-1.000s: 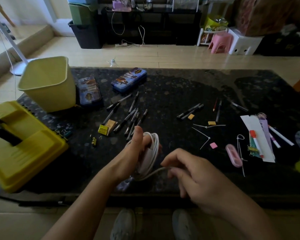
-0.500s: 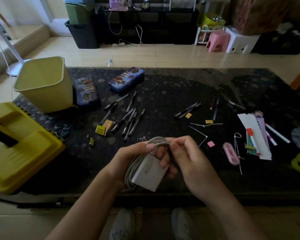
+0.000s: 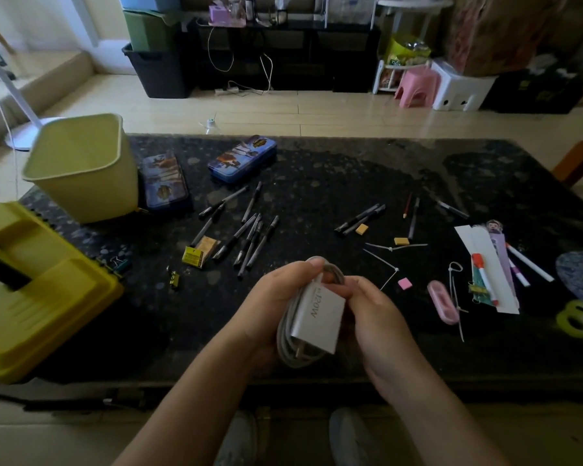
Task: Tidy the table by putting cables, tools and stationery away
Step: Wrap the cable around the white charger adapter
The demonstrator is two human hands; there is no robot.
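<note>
Over the near edge of the black table (image 3: pixel 334 169) I hold a white charger block (image 3: pixel 320 319) marked 120W, with its white cable (image 3: pixel 288 348) coiled around it. My left hand (image 3: pixel 273 304) grips the coil and block from the left, thumb on top. My right hand (image 3: pixel 372 314) holds the right side, its fingertips pinching the cable at the top of the coil. Several black pens (image 3: pixel 246 237) lie scattered beyond my hands.
A yellow-green bin (image 3: pixel 81 169) and a yellow toolbox (image 3: pixel 31 290) stand at the left. Two blue pencil tins (image 3: pixel 241 158) lie behind the pens. Cable ties (image 3: pixel 396 247), erasers, markers (image 3: pixel 483 277), a pink case (image 3: pixel 443 302) and a tape roll (image 3: pixel 578 319) lie at the right.
The right hand moved in from winding the loose cable end and now holds the coil at its top. The charger block has turned label-up and come closer to me.
</note>
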